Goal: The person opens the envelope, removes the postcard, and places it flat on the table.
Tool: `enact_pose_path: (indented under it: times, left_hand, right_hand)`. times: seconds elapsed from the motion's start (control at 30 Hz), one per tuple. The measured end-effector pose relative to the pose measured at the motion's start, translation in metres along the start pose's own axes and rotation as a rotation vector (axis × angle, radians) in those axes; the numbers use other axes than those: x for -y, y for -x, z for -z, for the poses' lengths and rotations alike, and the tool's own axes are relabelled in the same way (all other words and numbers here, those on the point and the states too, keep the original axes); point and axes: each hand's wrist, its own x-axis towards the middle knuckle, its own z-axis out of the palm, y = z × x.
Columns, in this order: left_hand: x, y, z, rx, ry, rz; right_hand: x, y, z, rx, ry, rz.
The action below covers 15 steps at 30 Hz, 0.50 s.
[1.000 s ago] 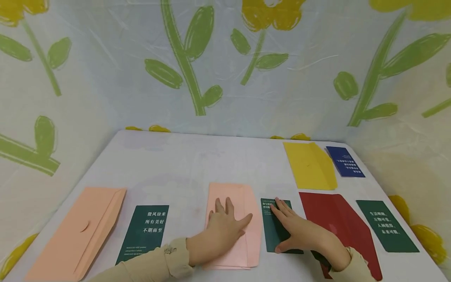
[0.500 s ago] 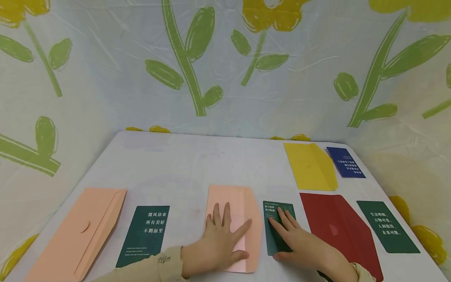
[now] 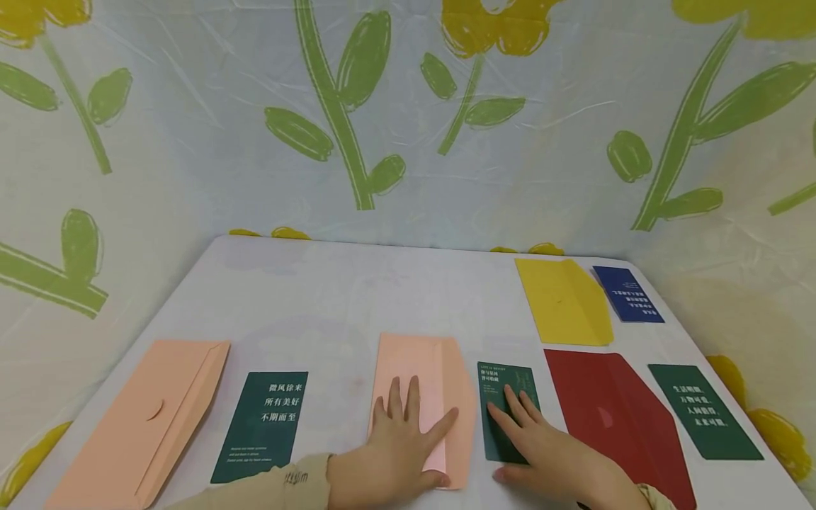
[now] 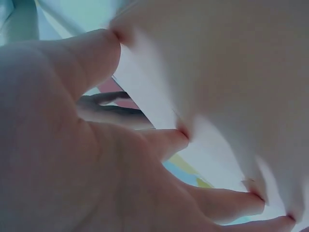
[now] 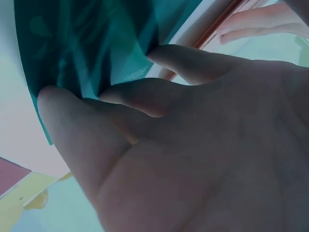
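Note:
In the head view my left hand lies with spread, straight fingers on a pale pink envelope, its flap side to the right. The left wrist view shows the fingertips touching the paper of this envelope. Just right of it, my right hand rests its extended fingers on a dark green card with white print along the top. From the right wrist, fingertips and thumb touch the lower part of the card. The palm hides the envelope's near left part.
Left on the table lie a thicker peach envelope and a green card. To the right are a red envelope, another green card, a yellow envelope and a blue card. Floral cloth stands behind.
Both hands have drawn back slightly toward me. My left fingers have spread flatter on the pink envelope, and the green card under my right hand has shifted slightly right and nearer.

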Motion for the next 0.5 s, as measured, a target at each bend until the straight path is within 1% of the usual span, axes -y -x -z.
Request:
enact_pose_path:
  times: [0.17, 0.3, 0.5]
  left_hand:
    - [0.004, -0.007, 0.004, -0.027, -0.021, -0.013]
    - [0.008, -0.015, 0.007, -0.021, -0.029, -0.014]
    - [0.014, -0.031, 0.014, -0.001, -0.035, 0.018]
  right_hand:
    - [-0.005, -0.009, 0.004, -0.048, 0.021, 0.056]
    - [-0.007, -0.017, 0.009, -0.076, 0.018, 0.085]
    - [-0.01, -0.029, 0.017, -0.081, 0.028, 0.122]
